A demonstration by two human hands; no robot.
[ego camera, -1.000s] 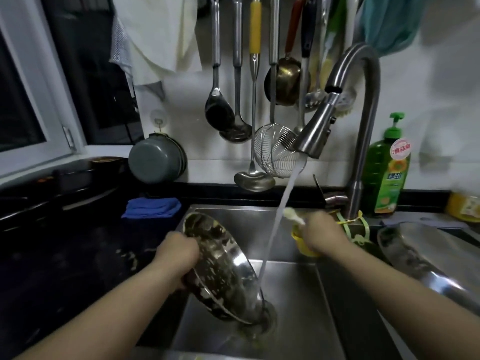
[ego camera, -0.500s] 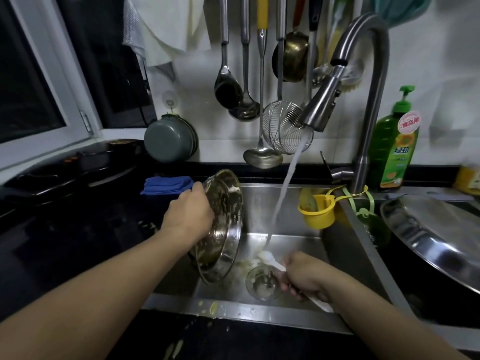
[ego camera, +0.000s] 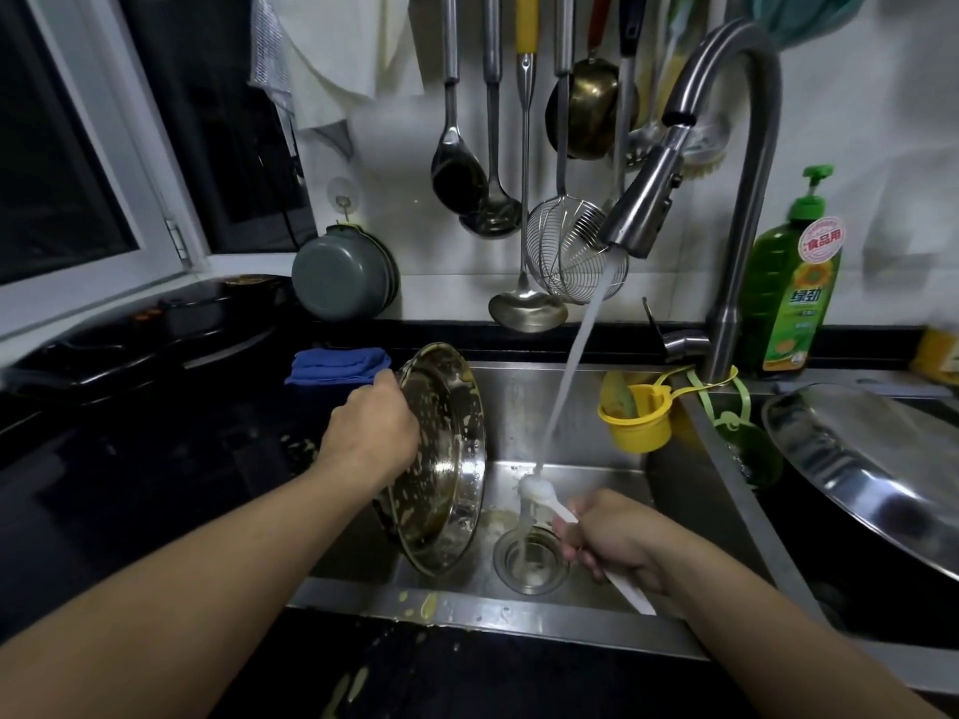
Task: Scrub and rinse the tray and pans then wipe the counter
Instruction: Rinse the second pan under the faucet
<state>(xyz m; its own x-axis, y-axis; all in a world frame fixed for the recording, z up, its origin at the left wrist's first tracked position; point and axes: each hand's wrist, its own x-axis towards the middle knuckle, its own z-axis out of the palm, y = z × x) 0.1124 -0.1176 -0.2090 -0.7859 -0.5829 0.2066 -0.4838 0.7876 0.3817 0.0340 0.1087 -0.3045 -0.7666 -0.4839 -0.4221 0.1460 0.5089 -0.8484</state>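
Note:
A round steel pan [ego camera: 446, 459], spattered with yellowish residue, stands tilted on edge at the left of the sink [ego camera: 586, 407]. My left hand [ego camera: 373, 433] grips its upper left rim. My right hand [ego camera: 617, 542] holds a white plastic spoon [ego camera: 545, 498] by the handle, its bowl under the water stream from the faucet [ego camera: 643, 199], above the drain [ego camera: 529, 560]. A second large steel tray [ego camera: 872, 469] lies tilted at the right.
Yellow strainer cup [ego camera: 635, 422] hangs on the sink divider. A green dish soap bottle [ego camera: 794, 293] stands behind the faucet. A folded blue cloth [ego camera: 337, 365] lies on the black counter [ego camera: 129, 485], which shows yellow spatter. Ladles and a wire skimmer [ego camera: 571, 256] hang on the wall.
My right hand came down from the yellow cup to above the drain with the white spoon under the stream. My left hand turned the pan more upright against the sink's left side.

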